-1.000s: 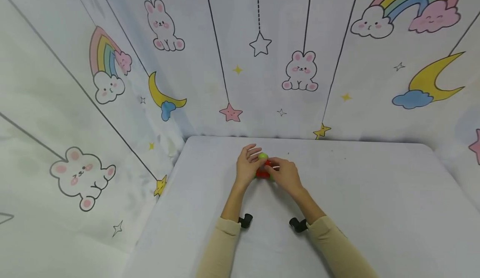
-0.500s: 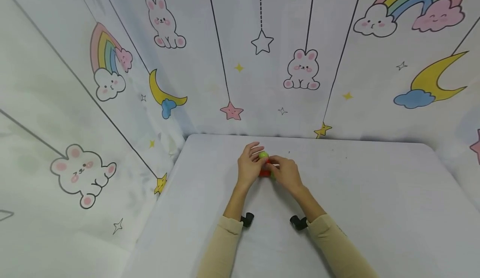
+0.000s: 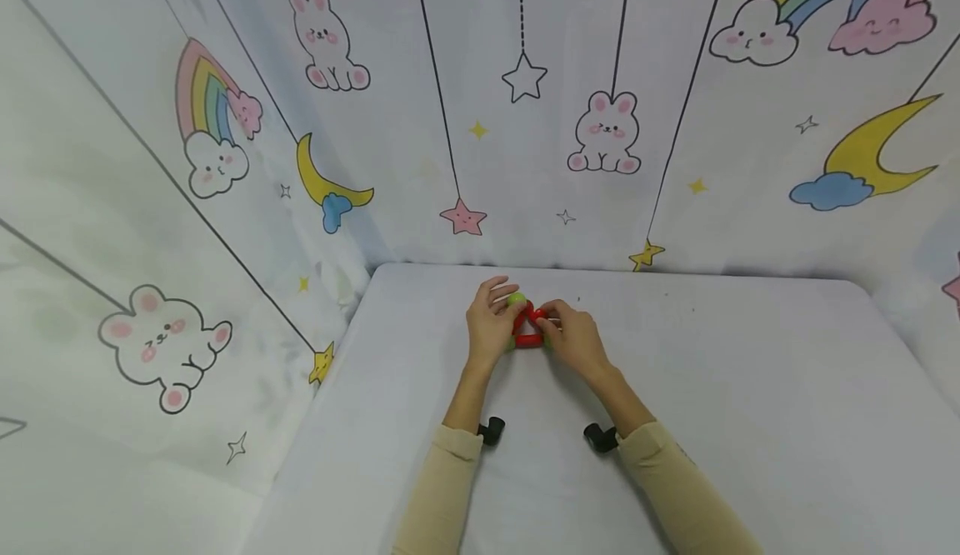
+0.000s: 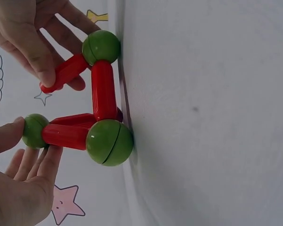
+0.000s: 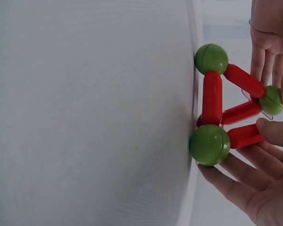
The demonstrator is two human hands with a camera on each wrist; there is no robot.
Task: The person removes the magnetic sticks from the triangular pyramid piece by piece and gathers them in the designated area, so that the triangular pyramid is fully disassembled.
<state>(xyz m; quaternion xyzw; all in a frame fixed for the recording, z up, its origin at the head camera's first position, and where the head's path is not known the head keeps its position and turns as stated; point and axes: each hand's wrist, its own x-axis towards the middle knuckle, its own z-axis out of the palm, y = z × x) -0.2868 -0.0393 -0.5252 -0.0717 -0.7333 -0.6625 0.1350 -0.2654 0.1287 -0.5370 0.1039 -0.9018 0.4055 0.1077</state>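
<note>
A construction of green balls and red magnetic rods stands on the white table. My left hand [image 3: 491,326] holds its top green ball [image 4: 36,130] between thumb and fingers. From that ball, red rods [image 5: 245,81] slope down to the base. A lower red rod [image 4: 103,89] joins two base balls, the nearer one [image 4: 109,142] and another green ball [image 4: 101,47]. My right hand [image 3: 576,337] pinches the upper end of a separate sloping red rod [image 5: 245,135]; its lower end touches a base ball [image 5: 210,144]. The rod's pinched end is apart from the top ball.
The white table [image 3: 712,405] spreads around the construction, its back edge close behind. A patterned curtain [image 3: 405,122] hangs behind and at the left. A black wrist mount [image 3: 492,432] sits on the left wrist and another black mount [image 3: 600,437] on the right.
My left hand has shifted slightly left with the top ball. The rod in my right hand has tipped away to the right, so a gap shows between the rod and that ball.
</note>
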